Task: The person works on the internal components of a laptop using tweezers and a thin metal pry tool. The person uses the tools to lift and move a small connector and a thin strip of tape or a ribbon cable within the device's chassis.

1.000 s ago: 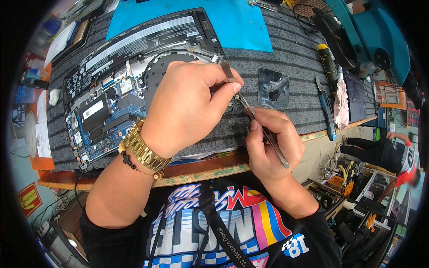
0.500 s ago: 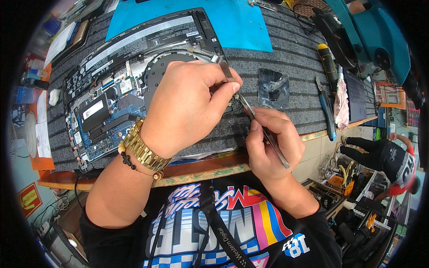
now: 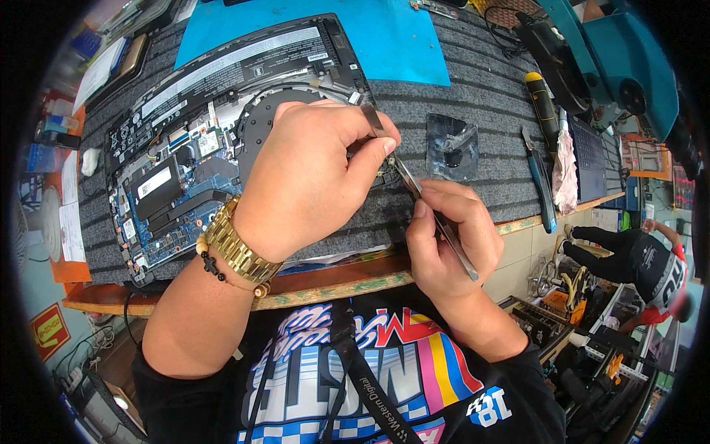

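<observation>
An opened laptop lies bottom-up on the bench, showing a long black battery, blue board and round fan. My left hand is over the fan and right edge, pinching a flat metal tool between thumb and index finger; the other fingertips are hidden. My right hand, lower right of it, grips slim metal tweezers angled up-left, their tip meeting the area by my left thumb. Whether the tips touch a part there is unclear. A crinkled black pouch lies right of my hands.
Blue mat at the back; yellow-black screwdriver, blue-handled tool, crumpled pink wrap and another laptop to the right; teal equipment upper right. A person stands beyond the wooden bench edge.
My hands and the metal tools have stayed almost in place. The other person at the right has shifted slightly.
</observation>
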Demonstrator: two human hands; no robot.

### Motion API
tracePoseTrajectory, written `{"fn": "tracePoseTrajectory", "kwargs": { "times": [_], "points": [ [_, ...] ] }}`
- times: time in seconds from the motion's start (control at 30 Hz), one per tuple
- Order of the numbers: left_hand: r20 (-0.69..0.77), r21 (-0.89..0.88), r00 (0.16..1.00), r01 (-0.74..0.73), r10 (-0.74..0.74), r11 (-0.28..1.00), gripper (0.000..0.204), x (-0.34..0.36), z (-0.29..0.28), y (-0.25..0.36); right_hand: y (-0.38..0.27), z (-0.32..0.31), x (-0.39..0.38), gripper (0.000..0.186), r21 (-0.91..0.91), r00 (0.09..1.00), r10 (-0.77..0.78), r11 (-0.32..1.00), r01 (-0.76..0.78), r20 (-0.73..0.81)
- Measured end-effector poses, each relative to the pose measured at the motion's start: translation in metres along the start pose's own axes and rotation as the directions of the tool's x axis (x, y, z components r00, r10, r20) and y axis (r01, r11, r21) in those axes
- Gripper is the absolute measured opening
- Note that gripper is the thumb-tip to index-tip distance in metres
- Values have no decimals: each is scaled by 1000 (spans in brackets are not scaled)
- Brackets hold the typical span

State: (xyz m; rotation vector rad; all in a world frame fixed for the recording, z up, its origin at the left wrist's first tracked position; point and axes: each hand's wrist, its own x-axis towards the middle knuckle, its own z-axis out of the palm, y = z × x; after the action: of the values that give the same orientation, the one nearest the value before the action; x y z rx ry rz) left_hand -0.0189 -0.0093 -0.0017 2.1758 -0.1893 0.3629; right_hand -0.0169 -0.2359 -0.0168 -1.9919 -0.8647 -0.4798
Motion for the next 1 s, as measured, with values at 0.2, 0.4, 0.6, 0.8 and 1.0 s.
{"fn": "tracePoseTrajectory", "kwargs": {
  "times": [0.2, 0.4, 0.6, 0.8, 1.0],
  "points": [
    [18, -12, 999, 33, -32, 999, 10, 1, -1, 3, -1, 2, 2, 24, 15, 1000, 21, 1000, -21, -20],
    [10, -12, 1000, 22, -22, 1000, 10, 0, -1, 2, 0, 2, 2, 25, 18, 1000, -5, 1000, 5, -14],
    [3, 8, 1000, 17, -17, 1000, 9, 0, -1, 3, 0, 5, -1, 23, 52, 999, 49, 997, -48, -18],
    [-3, -1, 1000, 16, -16, 1000, 10, 0, -1, 3, 6, 6, -4, 20, 112, 994, 103, 989, -98, -40],
    [-3, 1, 1000, 7, -7, 1000, 10, 1, -1, 2, 6, 8, -7, 17, 205, 969, 237, 954, -219, -66]
  ]
}}
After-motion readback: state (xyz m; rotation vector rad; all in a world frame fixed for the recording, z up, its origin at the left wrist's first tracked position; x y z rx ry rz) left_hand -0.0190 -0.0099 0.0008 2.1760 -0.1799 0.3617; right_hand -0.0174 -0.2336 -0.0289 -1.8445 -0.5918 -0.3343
